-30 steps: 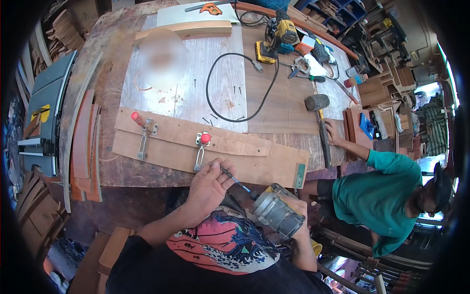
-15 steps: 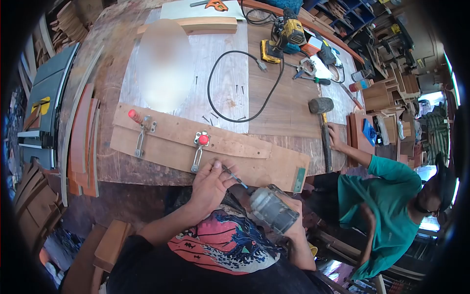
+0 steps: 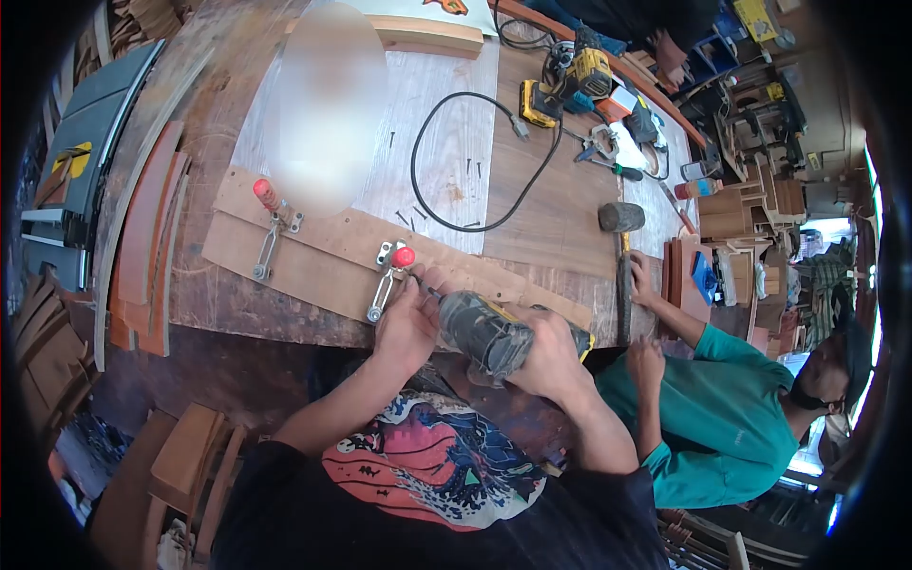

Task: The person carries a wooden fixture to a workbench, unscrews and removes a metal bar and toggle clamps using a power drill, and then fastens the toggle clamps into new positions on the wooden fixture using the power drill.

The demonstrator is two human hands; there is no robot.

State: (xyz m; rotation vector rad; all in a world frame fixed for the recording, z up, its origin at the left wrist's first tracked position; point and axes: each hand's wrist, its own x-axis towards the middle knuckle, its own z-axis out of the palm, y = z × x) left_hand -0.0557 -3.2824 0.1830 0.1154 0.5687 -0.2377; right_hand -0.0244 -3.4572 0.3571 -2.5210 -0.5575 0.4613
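Note:
My right hand (image 3: 551,356) is wrapped round a dusty power drill (image 3: 484,337), which points left toward the wooden board. At the drill's tip my left hand (image 3: 408,318) has its fingers pinched, just beside a toggle clamp (image 3: 385,285) with a red knob. Whatever those fingers hold is too small to make out. The long wooden board (image 3: 323,304) lies along the table's near edge. Farther left on it stands a second red-tipped toggle clamp (image 3: 267,237).
A mallet (image 3: 622,218) lies to the right, with a co-worker's hand (image 3: 643,282) at its handle. Several screws (image 3: 413,220) and a black cable (image 3: 415,142) lie on the table. Beyond are a yellow drill (image 3: 589,74) and wood strips (image 3: 437,36). More strips (image 3: 147,228) lean at left.
The drill has swung up and left, from over my lap to the board. My left hand has moved up slightly toward the clamp. The co-worker has shifted, raising the other hand.

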